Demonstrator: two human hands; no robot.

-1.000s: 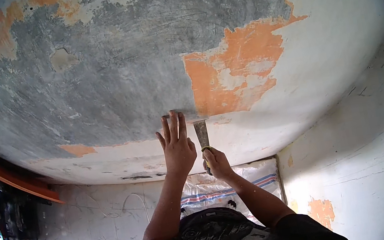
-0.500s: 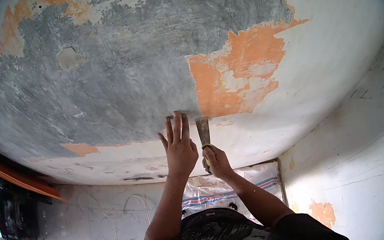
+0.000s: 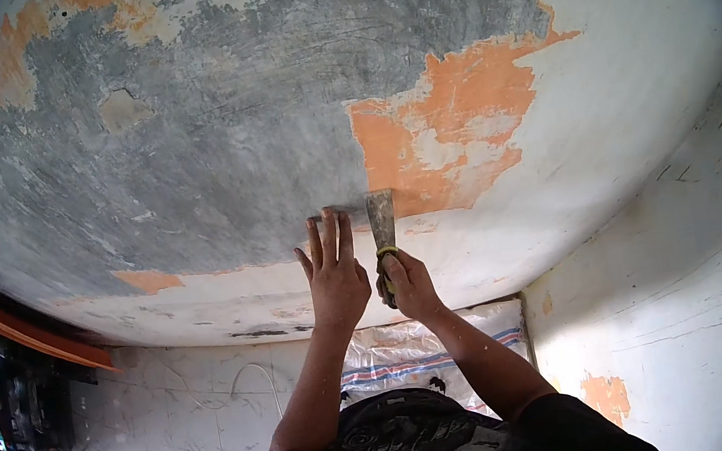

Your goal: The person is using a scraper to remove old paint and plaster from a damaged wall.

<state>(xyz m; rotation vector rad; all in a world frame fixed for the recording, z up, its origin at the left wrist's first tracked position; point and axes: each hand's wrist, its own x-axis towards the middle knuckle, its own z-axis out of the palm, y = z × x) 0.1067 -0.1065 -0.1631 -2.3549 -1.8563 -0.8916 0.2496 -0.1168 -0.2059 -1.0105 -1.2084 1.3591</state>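
Note:
My right hand (image 3: 408, 285) is closed round the dark and yellow-green handle of a paint scraper (image 3: 383, 219). The scraper's flat metal blade points away from me, its broad tip at the lower left edge of an orange paint patch (image 3: 390, 159) on the wall. To the left, my left hand (image 3: 338, 281) has its fingers stretched out, fingertips against the bare grey area (image 3: 211, 174) of the same wall. It holds nothing. White paint (image 3: 631, 79) surrounds the grey and orange areas, with ragged edges where it has come off.
Behind my arms hangs a shiny plastic sheet (image 3: 428, 347) with blue and red stripes. A white marbled wall (image 3: 153, 400) with a thin pale cable stands at lower left, near an orange-brown ledge (image 3: 17, 322). The right wall (image 3: 676, 308) is stained white, with an orange patch.
The scraper and my right hand have moved up the wall, so the blade tip now reaches onto the orange patch's lower left edge. My left hand has barely shifted.

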